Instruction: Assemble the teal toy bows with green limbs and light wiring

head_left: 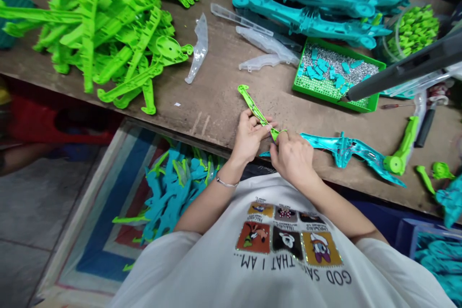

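My left hand (250, 135) grips a slim green plastic limb (250, 99), with a hooked tip that points up and away from me. My right hand (294, 154) is closed at the near end of this same piece, where a thin green bit shows by the fingers; its fingertips are partly hidden. Just right of my right hand, a teal plastic bow body (342, 147) lies along the table edge, with dark wires inside. At its right end sits a green limb (400, 154) with a round hub.
Green limbs (90, 33) are heaped at left. Teal bow bodies (306, 5) line the back. A green basket (373, 103) holds screws and teal bits beside a tub of green parts (415, 29). A dark grey tool (404, 65) hangs at right. Clear plastic pieces (198, 48) lie mid-table.
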A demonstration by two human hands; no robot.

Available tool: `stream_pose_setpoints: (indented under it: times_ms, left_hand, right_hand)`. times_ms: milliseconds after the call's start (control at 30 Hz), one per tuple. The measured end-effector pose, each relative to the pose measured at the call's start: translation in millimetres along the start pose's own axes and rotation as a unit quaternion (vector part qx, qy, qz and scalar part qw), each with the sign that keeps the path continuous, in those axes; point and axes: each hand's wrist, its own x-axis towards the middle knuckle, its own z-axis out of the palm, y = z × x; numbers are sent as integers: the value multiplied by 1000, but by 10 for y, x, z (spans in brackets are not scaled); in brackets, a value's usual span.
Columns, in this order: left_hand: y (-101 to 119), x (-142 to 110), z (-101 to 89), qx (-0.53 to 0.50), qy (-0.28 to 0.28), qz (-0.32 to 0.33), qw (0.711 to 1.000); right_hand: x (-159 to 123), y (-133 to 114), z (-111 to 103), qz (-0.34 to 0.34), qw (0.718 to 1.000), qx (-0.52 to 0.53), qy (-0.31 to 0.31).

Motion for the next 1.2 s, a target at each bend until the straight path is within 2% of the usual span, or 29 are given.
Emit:
stream_pose_setpoints:
  times_ms: [200,333,467,600,833,1033,1100,1200]
  left_hand:
    - [4,-5,6,8,-1,3,1000]
    - [-18,1,5,2,-2,10,1000]
    - [-48,7,1,2,-1,15,1000]
    - [-31,1,7,13,4,17,1000]
    - [-1,-10,6,20,-3,7,1000]
    - [-44,0,-28,23,-24,34,999]
    - [-59,5,-30,23,-21,41,999]
    - [-87,15,-28,27,-11,44,999]
  right_hand:
    - [-26,64,-78,14,999,32,-9]
    - [-1,167,-163,32,987,159,-18]
    - [45,273,-154,-13,967,254,-5]
    - [88,368,-63,-41,979,196,21]
    - [146,395,11,13,994,111,7]
    - [161,330,29,37,997,73,-2]
    - [150,328,51,22,999,40,2]
    - [114,339,61,-35,999,-14,5]
